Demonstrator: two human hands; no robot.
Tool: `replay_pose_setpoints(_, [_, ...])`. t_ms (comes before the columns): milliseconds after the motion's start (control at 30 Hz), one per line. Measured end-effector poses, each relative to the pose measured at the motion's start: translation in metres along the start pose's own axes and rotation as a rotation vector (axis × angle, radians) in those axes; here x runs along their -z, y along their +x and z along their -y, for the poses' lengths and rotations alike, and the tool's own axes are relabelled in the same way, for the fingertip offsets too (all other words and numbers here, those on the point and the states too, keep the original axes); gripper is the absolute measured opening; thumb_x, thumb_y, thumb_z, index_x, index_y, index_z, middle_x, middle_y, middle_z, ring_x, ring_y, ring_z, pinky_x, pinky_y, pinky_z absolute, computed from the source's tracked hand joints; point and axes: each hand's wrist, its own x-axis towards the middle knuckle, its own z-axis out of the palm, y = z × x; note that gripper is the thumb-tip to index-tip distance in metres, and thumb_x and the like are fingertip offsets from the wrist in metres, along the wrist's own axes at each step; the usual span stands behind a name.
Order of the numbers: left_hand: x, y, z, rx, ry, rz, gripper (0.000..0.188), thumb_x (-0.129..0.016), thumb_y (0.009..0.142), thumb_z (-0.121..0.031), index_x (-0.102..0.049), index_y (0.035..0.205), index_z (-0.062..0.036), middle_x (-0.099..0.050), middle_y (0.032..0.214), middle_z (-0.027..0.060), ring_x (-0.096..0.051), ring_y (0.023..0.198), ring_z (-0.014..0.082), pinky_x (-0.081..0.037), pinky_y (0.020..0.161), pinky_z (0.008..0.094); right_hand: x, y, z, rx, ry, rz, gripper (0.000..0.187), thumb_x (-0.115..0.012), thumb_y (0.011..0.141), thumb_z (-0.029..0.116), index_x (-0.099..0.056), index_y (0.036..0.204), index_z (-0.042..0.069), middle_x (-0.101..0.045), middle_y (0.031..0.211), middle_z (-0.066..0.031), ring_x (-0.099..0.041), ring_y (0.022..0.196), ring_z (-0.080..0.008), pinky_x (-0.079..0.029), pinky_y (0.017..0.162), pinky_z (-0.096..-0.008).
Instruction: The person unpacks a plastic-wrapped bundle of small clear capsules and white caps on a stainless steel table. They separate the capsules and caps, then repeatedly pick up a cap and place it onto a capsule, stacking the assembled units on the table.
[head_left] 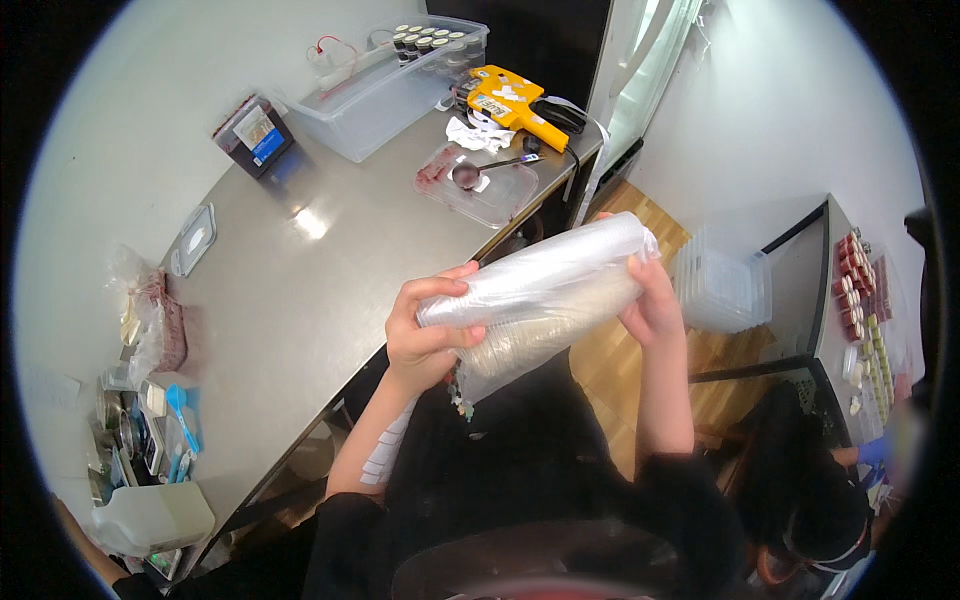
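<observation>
Between my two hands, in front of my body, is a long clear plastic sleeve [550, 290] filled with nested, ribbed clear plastic pieces; whether they are cups or lids I cannot tell. My left hand [422, 330] grips its left end, thumb below and fingers above. At the raised right end, my right hand [655, 300] clasps it with the thumb on the near side; most of its fingers are hidden behind. Several white label strips [388, 450] are stuck along my left forearm. Beyond the sleeve, the steel table [310, 270] holds a stained clear lid [500, 205] with a dark-smeared scoop [468, 177].
A clear bin [370, 125] with white-capped jars and a yellow label gun [510, 105] stand at the back. A dark-filled tub [253, 137] is at left, a white jug [150, 518] near left. Stacked clear bins [722, 285] stand right; a dark-clothed person [820, 500] works lower right.
</observation>
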Motion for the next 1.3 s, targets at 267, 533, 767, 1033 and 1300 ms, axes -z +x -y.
replay_pose_setpoints(267, [0.003,0.006,-0.017,0.501,-0.433,-0.292,0.069,-0.067,0.089,-0.005,-0.031,0.148,-0.0077,-0.039,0.144,0.0154,-0.041,0.136,0.0302,-0.035,0.111,0.0395,-0.035,-0.004,-0.013,0.095,-0.021,-0.191,0.046,-0.06,0.095,0.014,-0.043,0.136,0.002,-0.055,0.13,-0.0128,-0.055,0.121,-0.0246,-0.045,0.103,-0.0401])
replay_pose_setpoints(533, [0.007,0.016,-0.042,0.677,-0.513,-0.207,0.095,-0.066,0.087,-0.003,-0.001,0.156,-0.0084,-0.039,0.143,0.0164,-0.042,0.133,0.0274,-0.032,0.112,0.041,-0.052,-0.007,-0.033,0.087,0.036,-0.343,0.04,-0.049,0.103,0.026,-0.045,0.134,0.002,-0.055,0.13,-0.0126,-0.054,0.122,-0.0243,-0.043,0.105,-0.0398])
replay_pose_setpoints(767, [0.046,-0.002,-0.029,0.673,-0.412,-0.269,0.097,-0.067,0.082,0.002,-0.005,0.155,-0.0118,-0.043,0.14,0.0162,-0.044,0.131,0.0263,-0.034,0.111,0.0392,-0.068,0.026,-0.047,0.114,-0.121,-0.215,0.049,-0.035,0.108,0.035,-0.047,0.138,-0.001,-0.055,0.132,-0.0121,-0.052,0.123,-0.0237,-0.038,0.108,-0.0377])
replay_pose_setpoints(1033, [0.21,-0.033,-0.029,0.917,0.312,-0.524,0.08,-0.07,0.083,-0.009,-0.027,0.151,-0.0126,-0.053,0.131,0.0112,-0.052,0.122,0.0249,-0.044,0.101,0.0361,-0.164,0.127,-0.13,0.192,-0.674,0.301,0.032,-0.064,0.097,0.016,-0.063,0.124,-0.002,-0.068,0.106,-0.007,-0.063,0.094,-0.0136,-0.049,0.087,-0.028])
replay_pose_setpoints(1300, [0.253,-0.002,-0.06,0.388,0.823,-0.237,0.018,-0.067,0.089,-0.012,-0.067,0.105,-0.0044,-0.063,0.098,0.01,-0.061,0.08,0.019,-0.05,0.074,0.0307,-0.28,0.17,-0.185,0.034,-0.553,0.778,0.022,-0.066,0.09,0.0,-0.063,0.11,-0.005,-0.065,0.103,-0.0096,-0.066,0.088,-0.0146,-0.055,0.075,-0.0271])
